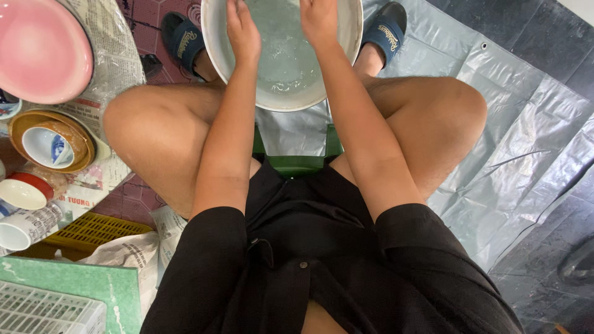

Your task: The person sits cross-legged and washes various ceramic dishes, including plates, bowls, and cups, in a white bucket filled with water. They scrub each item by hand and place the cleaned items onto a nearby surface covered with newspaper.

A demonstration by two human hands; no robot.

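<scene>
A white basin (218, 59) of clear water stands on the floor between my feet, at the top middle of the head view. My left hand (241, 28) reaches into it on the left side, fingers cut off by the frame's top edge. My right hand (318, 18) reaches in on the right, its fingers also out of view. Whether either hand holds anything is hidden. I sit on a low green stool (297, 162), knees spread, in blue slippers (185, 40).
At the left on newspaper lie a pink bowl (40, 49), a brown bowl with a white-and-blue cup (49, 145) inside, a red-rimmed bowl (25, 192) and a white cup (25, 229). A yellow crate (93, 232) and white basket (43, 312) sit lower left. A grey tarp (526, 142) covers the right floor.
</scene>
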